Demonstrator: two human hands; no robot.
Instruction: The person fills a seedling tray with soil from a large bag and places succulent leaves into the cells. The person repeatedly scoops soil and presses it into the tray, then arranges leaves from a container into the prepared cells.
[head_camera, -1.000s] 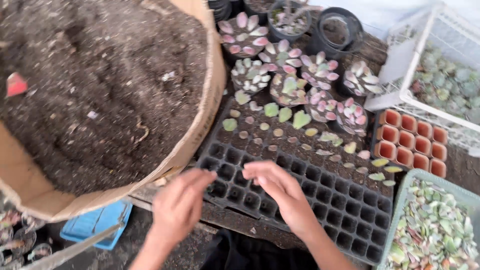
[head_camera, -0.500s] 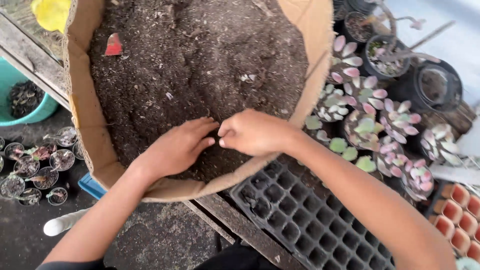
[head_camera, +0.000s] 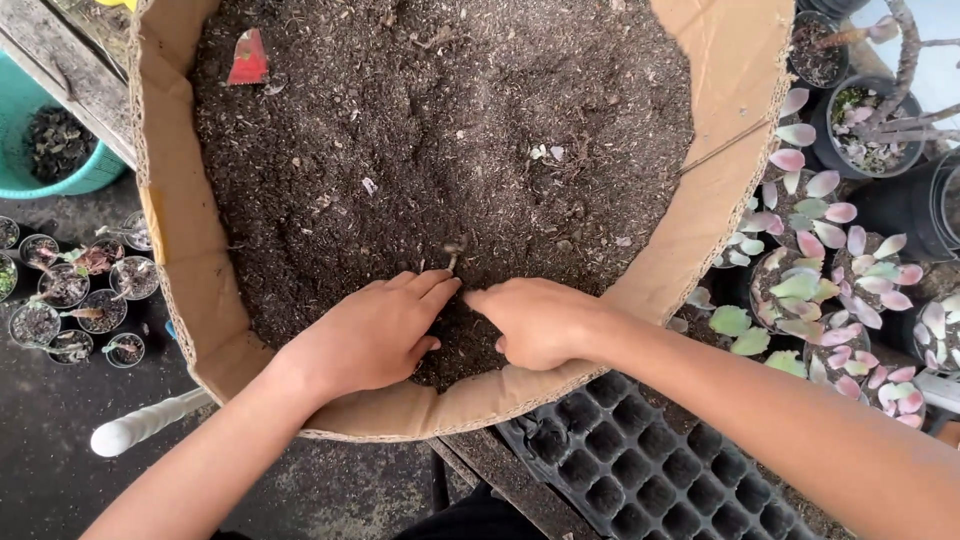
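Both hands (head_camera: 450, 335) in cardboard tub (head_camera: 170, 260) w/ soil (head_camera: 440, 130), prob. scooping.

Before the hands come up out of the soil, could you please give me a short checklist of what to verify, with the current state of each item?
1. Left hand in contact with the soil: ok, palm down on it.
2. Right hand gathering soil: ok, fingers curled into it beside the left.
3. Amount of soil gathered between the hands: cannot tell, hidden under the palms.
4. Cardboard wall holding the soil in: ok, rim unbroken near the hands.
5. Black cell tray within reach: ok, just below the right forearm, visible cells empty.
6. Pink and green succulents clear of the arms: ok, off to the right.
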